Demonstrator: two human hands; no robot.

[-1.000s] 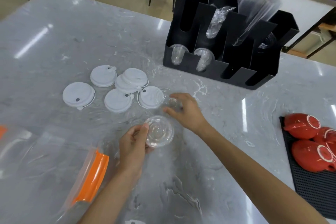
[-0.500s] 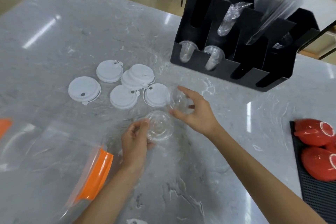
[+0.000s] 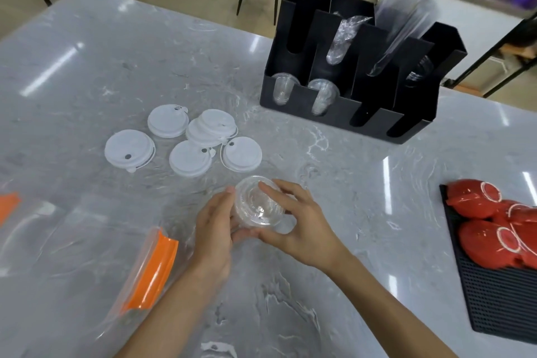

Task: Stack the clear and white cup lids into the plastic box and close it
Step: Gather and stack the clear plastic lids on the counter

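Both hands meet over the marble table on a small stack of clear cup lids (image 3: 257, 206). My left hand (image 3: 213, 238) cups the stack from the left and below. My right hand (image 3: 299, 224) presses on it from the right, fingers over the top rim. Several white cup lids (image 3: 189, 142) lie flat on the table just beyond, some overlapping. The clear plastic box (image 3: 72, 264) with orange latches (image 3: 152, 270) stands open at the lower left, beside my left forearm.
A black cup organiser (image 3: 360, 113) holding clear cups and plastic sleeves stands at the back right. Red cups (image 3: 494, 229) lie on a black mesh mat (image 3: 499, 308) at the right edge. Chairs and shelving stand beyond the table's far edge.
My right hand picked a clear lid off the table near the white lids and brought it onto the lid in my left hand. Both hands now hold the stack together.
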